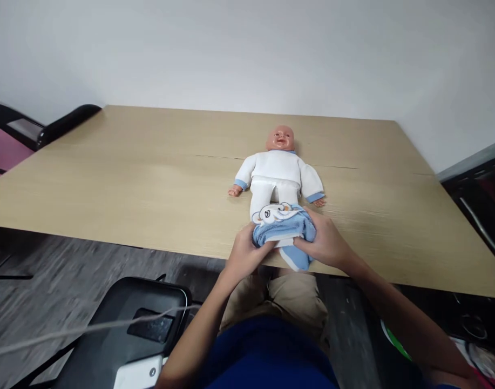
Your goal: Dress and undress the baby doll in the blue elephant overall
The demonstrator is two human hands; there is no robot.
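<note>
A baby doll (277, 165) lies on its back on the table, head toward the wall, in a white long-sleeved top and white trousers with blue cuffs. Over its lower legs is a bunched light-blue doll garment (285, 226) with a white animal face on it. My left hand (248, 249) grips the garment's left edge, thumb on top. Its right edge is pinched by my right hand (326, 239). A blue-and-white piece of cloth (296, 257) hangs below the bunch, near the table's front edge. The doll's feet are hidden.
The wooden table (158, 178) reaches back to a white wall. To my lower left stands a black chair (105, 319) bearing a dark phone (152, 325) and a white power bank (138, 373). A pale cable (89, 328) crosses there. Another chair (69, 121) stands beyond the table's left edge.
</note>
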